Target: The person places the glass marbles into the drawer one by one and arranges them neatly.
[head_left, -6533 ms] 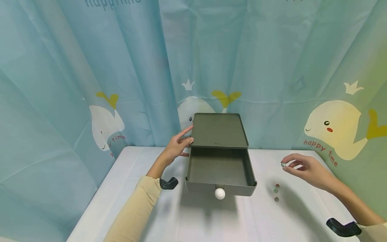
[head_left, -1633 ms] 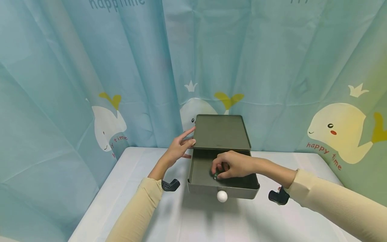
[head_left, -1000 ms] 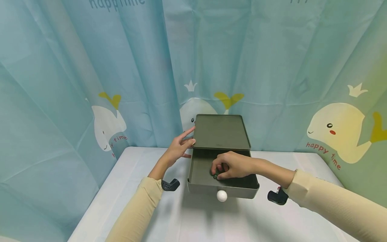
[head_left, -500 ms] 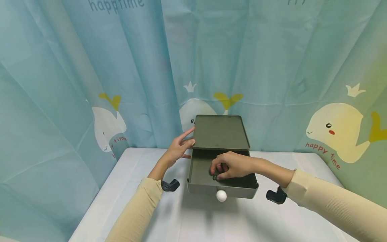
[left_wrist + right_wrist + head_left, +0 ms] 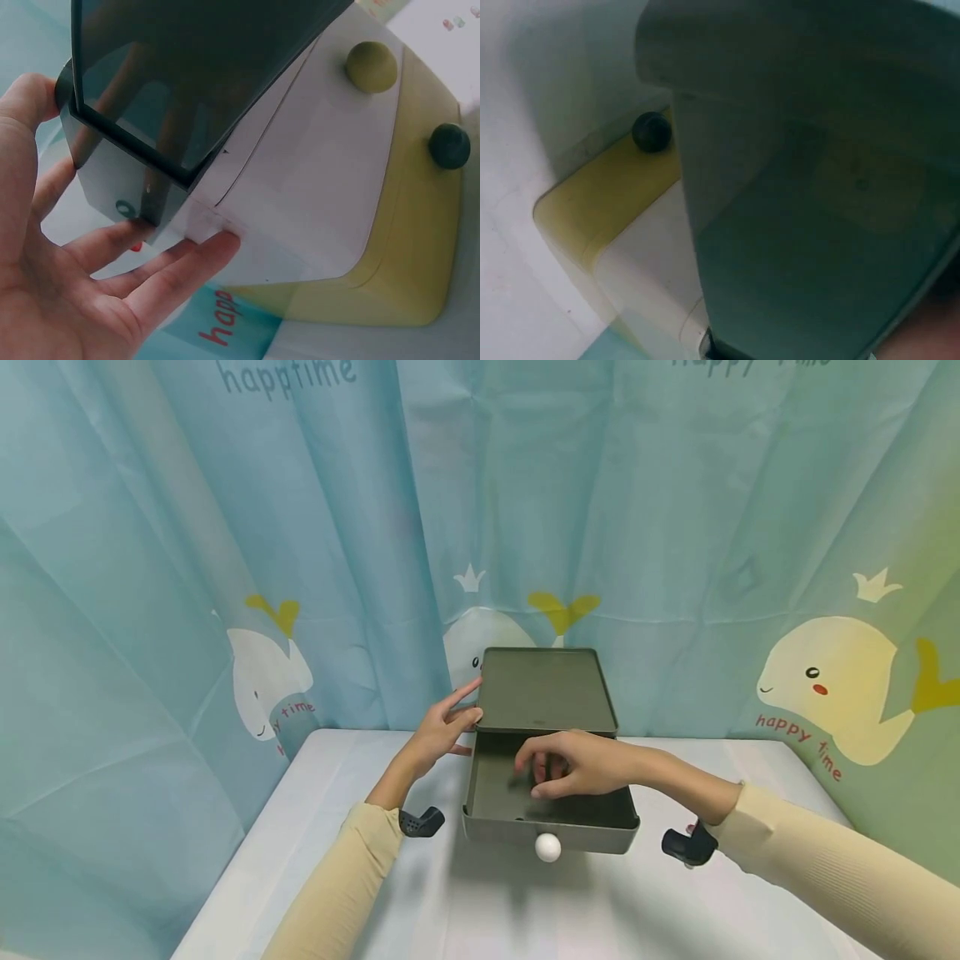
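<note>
Now the right hand (image 5: 573, 764) hovers relaxed, grasping nothing, over the open drawer (image 5: 551, 827) near the table's (image 5: 315, 827) back edge; the left hand (image 5: 442, 731), fingers straight, touches the box's (image 5: 546, 689) left side.

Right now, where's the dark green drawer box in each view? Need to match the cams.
Head: drawer box at centre, drawer pulled out, left hand on its left edge.
Left wrist: its dark corner fills the upper left, above the palm.
Right wrist: dark surface fills the right.
Shared landmark: the whale curtain.
</note>
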A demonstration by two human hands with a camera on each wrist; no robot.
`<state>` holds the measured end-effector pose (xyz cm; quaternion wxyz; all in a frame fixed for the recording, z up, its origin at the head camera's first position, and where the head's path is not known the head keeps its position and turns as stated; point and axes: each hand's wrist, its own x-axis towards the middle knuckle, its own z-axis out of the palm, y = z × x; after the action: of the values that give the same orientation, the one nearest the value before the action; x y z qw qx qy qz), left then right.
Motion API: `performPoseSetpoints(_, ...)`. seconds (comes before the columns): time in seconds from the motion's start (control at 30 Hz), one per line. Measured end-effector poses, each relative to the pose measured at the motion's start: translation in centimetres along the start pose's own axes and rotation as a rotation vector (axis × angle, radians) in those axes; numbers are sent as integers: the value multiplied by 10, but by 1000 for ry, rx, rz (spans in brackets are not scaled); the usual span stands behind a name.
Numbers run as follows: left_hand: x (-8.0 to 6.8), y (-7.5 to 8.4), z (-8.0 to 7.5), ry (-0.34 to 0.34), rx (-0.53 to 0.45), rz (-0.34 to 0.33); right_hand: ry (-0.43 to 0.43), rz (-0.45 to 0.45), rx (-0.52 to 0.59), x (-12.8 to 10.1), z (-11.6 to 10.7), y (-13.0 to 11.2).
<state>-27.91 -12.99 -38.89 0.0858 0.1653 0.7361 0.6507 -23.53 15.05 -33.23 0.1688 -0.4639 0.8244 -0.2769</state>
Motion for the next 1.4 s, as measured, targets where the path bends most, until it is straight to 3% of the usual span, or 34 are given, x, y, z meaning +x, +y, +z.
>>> performPoseSetpoints(0.7,0,-1,0,0,1,3,171,-81,62,-25,-24,-18)
performPoseSetpoints(1.17,1,-3,0,7,16,10,330,-81,70,-44,-32,-15)
performPoseSetpoints(1.4,1,-4,-1,10,16,12,361,-82,63,-49,-31,-10)
